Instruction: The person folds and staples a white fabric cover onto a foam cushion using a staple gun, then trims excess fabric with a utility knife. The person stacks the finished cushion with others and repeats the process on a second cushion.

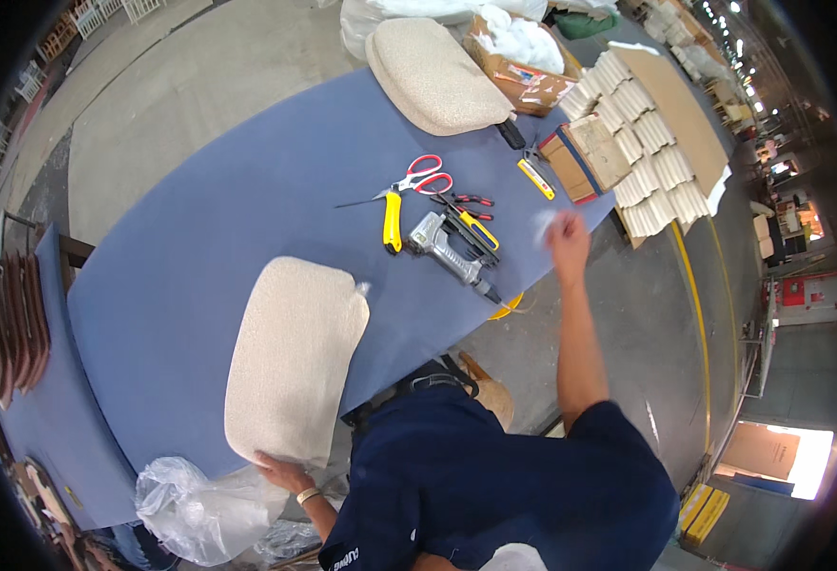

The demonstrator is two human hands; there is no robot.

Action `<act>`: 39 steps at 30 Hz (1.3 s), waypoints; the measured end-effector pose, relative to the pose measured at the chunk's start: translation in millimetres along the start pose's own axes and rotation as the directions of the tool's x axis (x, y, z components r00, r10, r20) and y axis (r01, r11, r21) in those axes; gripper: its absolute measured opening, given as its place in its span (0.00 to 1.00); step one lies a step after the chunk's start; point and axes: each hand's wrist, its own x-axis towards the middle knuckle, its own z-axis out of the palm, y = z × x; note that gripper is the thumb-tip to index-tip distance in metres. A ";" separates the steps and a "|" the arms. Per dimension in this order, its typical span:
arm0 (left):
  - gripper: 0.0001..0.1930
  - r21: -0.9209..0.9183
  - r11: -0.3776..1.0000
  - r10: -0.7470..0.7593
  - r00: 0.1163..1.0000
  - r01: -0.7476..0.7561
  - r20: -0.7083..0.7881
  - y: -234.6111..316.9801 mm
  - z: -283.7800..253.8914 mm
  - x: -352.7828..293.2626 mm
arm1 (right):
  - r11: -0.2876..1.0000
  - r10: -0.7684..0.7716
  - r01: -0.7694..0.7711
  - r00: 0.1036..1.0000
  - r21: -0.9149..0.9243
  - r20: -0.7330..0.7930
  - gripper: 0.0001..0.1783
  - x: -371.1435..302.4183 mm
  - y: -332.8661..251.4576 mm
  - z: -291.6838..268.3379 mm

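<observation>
A beige fabric-covered cushion (pixel 290 357) lies on the blue table in front of me, with a small whitish tuft (pixel 363 287) poking out at its upper right corner. My left hand (pixel 282 472) grips its near edge, fingers partly hidden. Out past the table's right edge, my right hand (pixel 568 240) is closed on a wisp of white stuffing (pixel 543 225), slightly smeared by motion. Between the cushion and that hand lie a silver staple gun (pixel 449 249), red-handled scissors (pixel 423 177), a yellow-handled tool (pixel 393 221) and red-handled pliers (pixel 475 200).
More beige cushions (pixel 437 76) are stacked at the table's far end. Behind them stands a carton of white stuffing (pixel 523 71). A yellow cutter (pixel 535 179) lies by a small box (pixel 585 157). Clear plastic bags (pixel 204 509) hang at the near left edge.
</observation>
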 end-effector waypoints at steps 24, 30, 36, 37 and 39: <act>0.39 0.120 0.515 0.833 0.528 -0.849 0.163 463.9 168.8 -90.2 | 0.507 -0.181 0.340 0.940 -0.792 0.288 0.32 424.5 3.7 89.1; 0.38 0.003 0.370 0.913 0.364 -0.929 0.183 432.6 142.6 -97.8 | 0.819 -0.541 0.546 0.837 -0.178 0.080 0.23 349.2 -107.5 56.4; 0.36 -0.172 0.256 0.953 0.218 -0.951 0.211 402.5 78.3 -78.0 | 0.406 -0.901 0.777 0.255 0.480 0.350 0.27 35.9 -381.0 119.9; 0.35 -0.198 0.198 0.967 0.158 -0.960 0.201 401.5 63.3 -76.5 | 0.309 -0.934 0.777 0.137 0.549 0.331 0.30 -6.1 -405.8 125.6; 0.34 -0.255 0.157 0.979 0.117 -0.954 0.164 399.5 42.3 -80.5 | 0.177 -0.963 0.661 -0.038 0.729 0.268 0.29 -69.5 -450.6 128.3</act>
